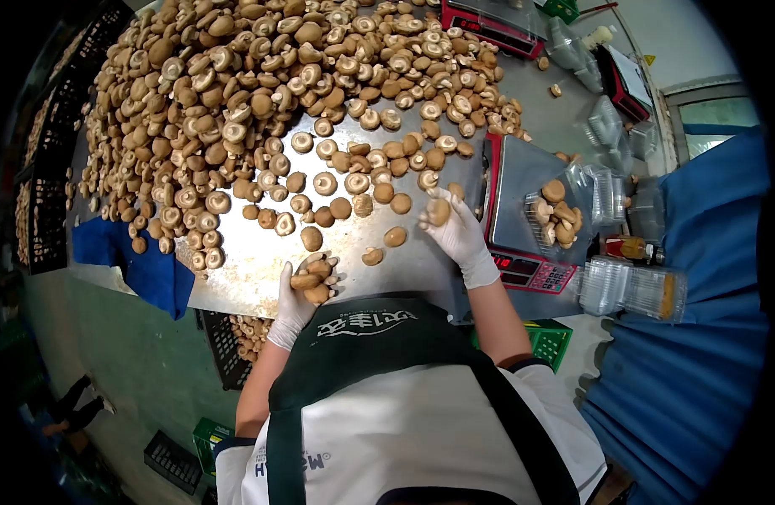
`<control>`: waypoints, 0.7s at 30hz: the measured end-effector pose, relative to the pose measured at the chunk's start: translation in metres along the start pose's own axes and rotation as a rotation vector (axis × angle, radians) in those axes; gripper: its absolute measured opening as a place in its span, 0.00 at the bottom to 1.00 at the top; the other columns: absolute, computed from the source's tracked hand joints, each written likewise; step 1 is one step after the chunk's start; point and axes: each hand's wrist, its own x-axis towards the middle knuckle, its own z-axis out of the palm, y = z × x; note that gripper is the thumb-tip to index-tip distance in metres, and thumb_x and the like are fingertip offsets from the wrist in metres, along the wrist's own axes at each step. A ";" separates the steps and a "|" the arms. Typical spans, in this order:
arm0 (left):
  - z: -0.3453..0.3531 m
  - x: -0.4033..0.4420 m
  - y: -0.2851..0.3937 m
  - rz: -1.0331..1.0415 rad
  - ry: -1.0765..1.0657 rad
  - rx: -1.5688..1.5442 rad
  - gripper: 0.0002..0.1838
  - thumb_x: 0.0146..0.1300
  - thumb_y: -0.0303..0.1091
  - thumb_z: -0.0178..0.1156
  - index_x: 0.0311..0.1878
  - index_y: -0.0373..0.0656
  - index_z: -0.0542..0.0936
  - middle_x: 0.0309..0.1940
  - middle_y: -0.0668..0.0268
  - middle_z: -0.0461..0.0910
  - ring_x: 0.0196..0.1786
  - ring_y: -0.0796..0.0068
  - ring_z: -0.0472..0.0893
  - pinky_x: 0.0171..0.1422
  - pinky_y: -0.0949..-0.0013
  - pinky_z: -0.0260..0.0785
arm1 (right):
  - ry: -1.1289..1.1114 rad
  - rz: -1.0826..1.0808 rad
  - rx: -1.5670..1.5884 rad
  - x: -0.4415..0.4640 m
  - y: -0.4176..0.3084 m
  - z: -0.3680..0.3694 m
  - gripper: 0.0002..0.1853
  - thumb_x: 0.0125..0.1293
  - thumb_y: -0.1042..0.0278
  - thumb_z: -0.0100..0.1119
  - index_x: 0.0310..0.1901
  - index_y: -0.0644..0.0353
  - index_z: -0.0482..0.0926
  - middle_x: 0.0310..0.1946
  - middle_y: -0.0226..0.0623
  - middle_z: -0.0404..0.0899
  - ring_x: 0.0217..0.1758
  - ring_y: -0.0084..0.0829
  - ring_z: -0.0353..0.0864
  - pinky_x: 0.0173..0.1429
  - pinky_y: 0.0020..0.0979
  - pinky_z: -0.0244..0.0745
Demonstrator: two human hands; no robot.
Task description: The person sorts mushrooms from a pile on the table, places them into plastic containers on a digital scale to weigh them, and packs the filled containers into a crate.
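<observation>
Several brown mushrooms rest in my gloved left hand, its fingers curled round them at the table's front edge. My gloved right hand holds a mushroom at its fingertips, just left of the red scale. On that scale a clear plastic tray contains several mushrooms. Loose mushrooms lie on the metal table between and beyond my hands, some cap up and some stem up.
A large mushroom heap covers the back left. Clear trays are stacked right of the scale, with a second red scale behind. Blue cloth hangs over the left edge. Crates stand below the table.
</observation>
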 end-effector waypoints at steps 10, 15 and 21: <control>-0.003 0.004 0.001 -0.001 0.027 0.034 0.41 0.71 0.67 0.31 0.67 0.39 0.66 0.63 0.47 0.72 0.53 0.49 0.79 0.58 0.50 0.74 | 0.616 -0.461 -1.896 0.084 -0.022 -0.001 0.21 0.64 0.64 0.59 0.59 0.54 0.77 0.52 0.40 0.79 0.49 0.45 0.82 0.57 0.42 0.75; -0.004 0.005 0.004 0.002 0.006 0.063 0.42 0.70 0.69 0.31 0.67 0.39 0.66 0.62 0.47 0.73 0.52 0.50 0.80 0.56 0.52 0.75 | 0.492 -0.150 -1.990 0.095 -0.003 0.022 0.20 0.64 0.59 0.58 0.57 0.52 0.77 0.58 0.37 0.75 0.53 0.49 0.80 0.58 0.45 0.75; -0.011 0.007 0.001 0.006 0.003 0.059 0.43 0.69 0.70 0.31 0.67 0.39 0.66 0.61 0.46 0.74 0.48 0.53 0.81 0.53 0.56 0.77 | 0.268 0.084 -2.005 0.054 0.011 0.048 0.24 0.63 0.54 0.58 0.60 0.51 0.78 0.56 0.40 0.79 0.50 0.47 0.83 0.56 0.41 0.77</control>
